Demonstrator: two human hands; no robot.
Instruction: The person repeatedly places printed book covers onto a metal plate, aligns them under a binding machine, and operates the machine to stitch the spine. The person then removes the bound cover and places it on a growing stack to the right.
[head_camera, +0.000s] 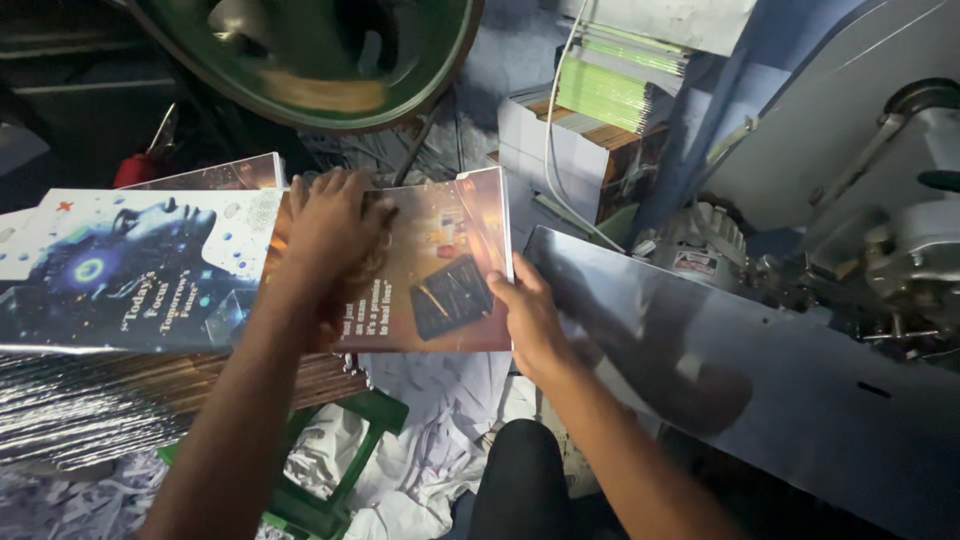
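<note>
While lying flat on the glossy printed sheet (440, 265), left hand (330, 225) fingers spread; right hand (530, 315), at four o'clock, pinching sheet's edge.

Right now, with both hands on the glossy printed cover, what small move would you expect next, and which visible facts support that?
Probably a short lift and slide of the printed cover rightwards, towards the metal plate. The left hand lies spread flat on its top, the right hand grips its right edge, and it rests on a stack of covers beside the plate. That is only a judgement.
</note>
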